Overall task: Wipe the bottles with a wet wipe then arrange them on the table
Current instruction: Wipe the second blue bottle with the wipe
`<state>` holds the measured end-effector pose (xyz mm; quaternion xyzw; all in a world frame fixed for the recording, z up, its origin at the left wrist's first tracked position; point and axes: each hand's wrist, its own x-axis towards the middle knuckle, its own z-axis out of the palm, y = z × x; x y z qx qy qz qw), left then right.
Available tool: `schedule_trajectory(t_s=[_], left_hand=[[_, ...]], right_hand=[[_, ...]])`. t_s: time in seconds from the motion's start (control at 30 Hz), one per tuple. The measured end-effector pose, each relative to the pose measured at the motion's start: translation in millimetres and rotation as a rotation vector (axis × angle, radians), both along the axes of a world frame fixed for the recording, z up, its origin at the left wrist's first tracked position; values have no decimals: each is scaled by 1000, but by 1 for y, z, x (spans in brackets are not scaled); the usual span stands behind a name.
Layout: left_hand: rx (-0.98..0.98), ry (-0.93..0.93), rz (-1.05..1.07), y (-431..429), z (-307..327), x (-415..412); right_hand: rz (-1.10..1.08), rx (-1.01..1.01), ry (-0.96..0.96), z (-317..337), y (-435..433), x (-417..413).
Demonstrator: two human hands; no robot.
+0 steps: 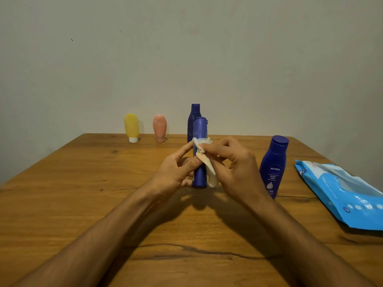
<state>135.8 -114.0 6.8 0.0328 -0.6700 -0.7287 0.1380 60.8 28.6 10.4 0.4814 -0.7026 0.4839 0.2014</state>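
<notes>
Wooden table [83,193] | plain wall [186,48] | left grip [176,170] holds blue bottle [200,129] | right grip [238,166] pinches wipe [208,164]

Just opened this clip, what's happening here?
A person is wiping a bottle. The left hand grips a slim blue bottle upright over the table while the right hand pinches a white wet wipe against its side. A yellow tube, a pink tube and a tall blue bottle stand along the far edge. A Nivea bottle stands to the right, beside a blue wipes pack.
</notes>
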Motion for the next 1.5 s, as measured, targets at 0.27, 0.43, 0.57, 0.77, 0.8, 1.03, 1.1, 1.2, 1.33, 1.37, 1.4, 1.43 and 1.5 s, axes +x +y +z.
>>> schedule_trajectory(t_s=[0.27,0.43,0.57,0.77,0.8,1.03,1.1,1.2,1.33,1.37,1.4,1.43,1.5], left_hand=[[-658,-7,147,2,-1,4],[-717,22,214,14,-5,2],[-426,-6,206,7,-4,3],[148,-10,18,-7,2,2],[191,-6,-18,-9,3,4],[255,-40,-395,-18,-2,11],[262,-53,-460,-18,-2,12],[274,-53,-448,-15,-2,11],[217,-89,-379,-16,-3,9],[185,-104,-384,-18,-3,9],[155,-122,-394,-19,-4,8],[129,-138,-404,-21,-5,8],[139,-139,-404,-19,-6,7]], right_hand=[[-207,203,303,6,7,-3],[-283,287,333,5,2,2],[-147,253,281,3,0,3],[-9,26,13,1,-2,1],[11,28,15,0,-1,0],[-90,-104,93,4,1,-2],[-152,-191,45,6,1,-4],[-150,-164,68,5,0,0],[-130,-3,242,4,1,4],[-156,-28,223,5,1,2],[-187,-60,199,7,1,0],[-212,-81,181,8,1,-1],[-207,-68,170,7,2,-1]])
